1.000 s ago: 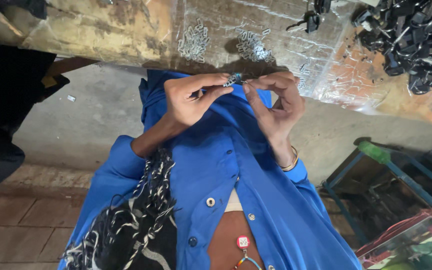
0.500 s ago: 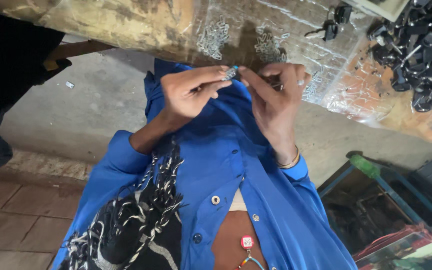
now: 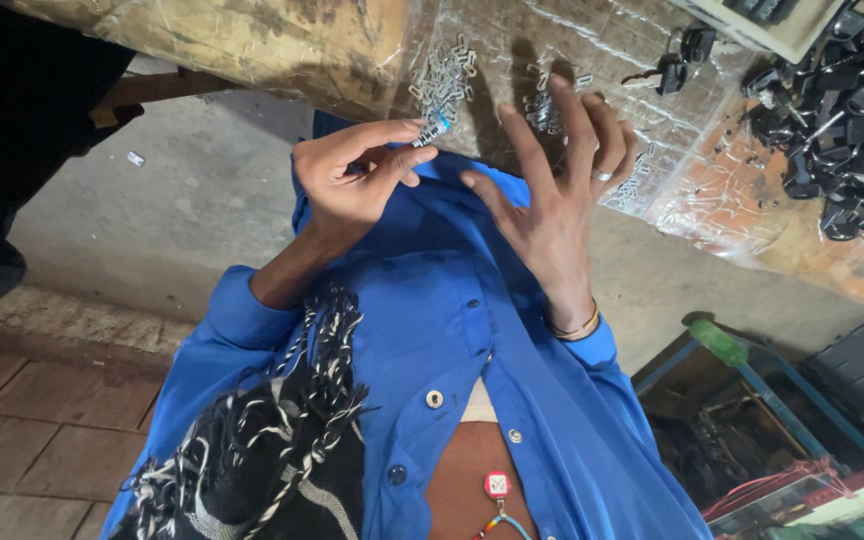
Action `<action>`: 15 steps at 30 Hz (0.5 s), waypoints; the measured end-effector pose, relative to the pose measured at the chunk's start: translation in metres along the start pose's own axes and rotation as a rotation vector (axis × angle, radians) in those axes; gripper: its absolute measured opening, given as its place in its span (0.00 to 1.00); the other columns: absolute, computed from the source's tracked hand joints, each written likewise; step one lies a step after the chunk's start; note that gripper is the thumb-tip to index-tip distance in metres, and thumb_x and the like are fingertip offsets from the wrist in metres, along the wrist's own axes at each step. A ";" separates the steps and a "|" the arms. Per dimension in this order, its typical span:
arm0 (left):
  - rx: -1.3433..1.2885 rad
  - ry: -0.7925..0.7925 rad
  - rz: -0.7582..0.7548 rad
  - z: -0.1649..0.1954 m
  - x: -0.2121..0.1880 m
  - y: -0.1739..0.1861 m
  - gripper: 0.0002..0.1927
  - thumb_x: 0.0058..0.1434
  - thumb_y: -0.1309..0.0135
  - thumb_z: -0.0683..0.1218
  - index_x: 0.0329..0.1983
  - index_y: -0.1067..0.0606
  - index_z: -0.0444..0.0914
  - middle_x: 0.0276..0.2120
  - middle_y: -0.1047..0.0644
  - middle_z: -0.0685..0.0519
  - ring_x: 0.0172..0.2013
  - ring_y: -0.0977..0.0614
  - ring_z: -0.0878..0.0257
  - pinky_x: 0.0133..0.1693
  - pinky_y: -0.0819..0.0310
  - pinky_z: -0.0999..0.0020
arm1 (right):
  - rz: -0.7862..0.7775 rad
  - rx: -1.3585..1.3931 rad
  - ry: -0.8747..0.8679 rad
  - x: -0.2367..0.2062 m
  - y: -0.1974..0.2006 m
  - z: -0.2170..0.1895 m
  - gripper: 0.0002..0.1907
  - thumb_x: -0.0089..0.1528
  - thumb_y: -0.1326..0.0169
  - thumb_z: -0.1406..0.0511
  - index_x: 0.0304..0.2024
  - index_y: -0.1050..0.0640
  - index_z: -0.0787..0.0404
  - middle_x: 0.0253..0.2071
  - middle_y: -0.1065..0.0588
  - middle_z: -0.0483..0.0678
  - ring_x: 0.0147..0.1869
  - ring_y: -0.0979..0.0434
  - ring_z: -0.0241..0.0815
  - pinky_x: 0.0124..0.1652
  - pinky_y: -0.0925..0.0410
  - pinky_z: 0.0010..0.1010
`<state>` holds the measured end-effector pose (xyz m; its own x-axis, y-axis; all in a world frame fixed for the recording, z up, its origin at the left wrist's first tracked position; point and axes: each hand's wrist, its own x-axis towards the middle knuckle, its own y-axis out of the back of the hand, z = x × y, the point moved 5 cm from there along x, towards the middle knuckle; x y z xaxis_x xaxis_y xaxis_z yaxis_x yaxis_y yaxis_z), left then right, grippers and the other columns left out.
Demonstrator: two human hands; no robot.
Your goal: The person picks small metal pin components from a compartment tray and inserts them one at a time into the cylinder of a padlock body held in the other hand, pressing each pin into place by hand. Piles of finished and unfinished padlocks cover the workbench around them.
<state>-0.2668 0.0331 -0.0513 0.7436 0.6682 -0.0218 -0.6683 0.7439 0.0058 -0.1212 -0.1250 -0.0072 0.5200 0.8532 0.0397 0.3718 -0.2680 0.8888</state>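
My left hand [image 3: 357, 180] pinches a small metal part with a blue tip [image 3: 432, 130] between thumb and fingertips, just below the edge of a plastic-covered workbench [image 3: 282, 50]. My right hand [image 3: 552, 200] is spread open beside it, fingers apart and holding nothing, its fingertips reaching up near a small pile of silvery metal clips [image 3: 544, 105]. A second pile of the same clips [image 3: 442, 75] lies on the bench directly above my left hand. I wear a blue shirt, a ring and a bracelet.
A heap of black keys [image 3: 842, 110] covers the bench at the far right, with a loose key [image 3: 672, 70] nearby. A blue crate [image 3: 752, 420] with clutter stands on the floor at the lower right. A dark shape [image 3: 12, 150] fills the left edge.
My hands were together, both pinching the small part. Now my right hand has let go and spread open toward the bench, while my left hand keeps the part.
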 end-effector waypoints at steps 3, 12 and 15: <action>-0.028 -0.011 -0.010 0.001 0.000 -0.001 0.09 0.66 0.36 0.32 0.48 0.22 0.27 0.46 0.17 0.42 0.37 0.13 0.60 0.36 0.15 0.70 | -0.001 -0.036 0.050 0.002 -0.004 -0.006 0.40 0.62 0.33 0.49 0.73 0.29 0.51 0.77 0.47 0.59 0.79 0.52 0.62 0.73 0.62 0.59; -0.066 -0.035 -0.056 -0.006 -0.003 -0.008 0.08 0.66 0.38 0.31 0.47 0.22 0.28 0.48 0.18 0.40 0.38 0.12 0.59 0.35 0.17 0.72 | 0.138 0.110 0.145 -0.004 0.006 -0.002 0.09 0.62 0.25 0.65 0.41 0.14 0.51 0.49 0.18 0.38 0.62 0.27 0.42 0.67 0.51 0.45; -0.082 -0.025 -0.091 -0.011 -0.004 -0.016 0.09 0.65 0.37 0.32 0.47 0.21 0.28 0.47 0.17 0.40 0.35 0.13 0.62 0.32 0.21 0.75 | 0.190 0.437 -0.007 -0.007 0.008 0.007 0.07 0.61 0.31 0.70 0.40 0.17 0.57 0.42 0.18 0.43 0.50 0.22 0.37 0.65 0.45 0.43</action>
<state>-0.2593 0.0182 -0.0624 0.8007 0.5991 0.0061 -0.5970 0.7986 -0.0765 -0.1158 -0.1362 -0.0035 0.6144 0.7685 0.1786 0.5579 -0.5833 0.5904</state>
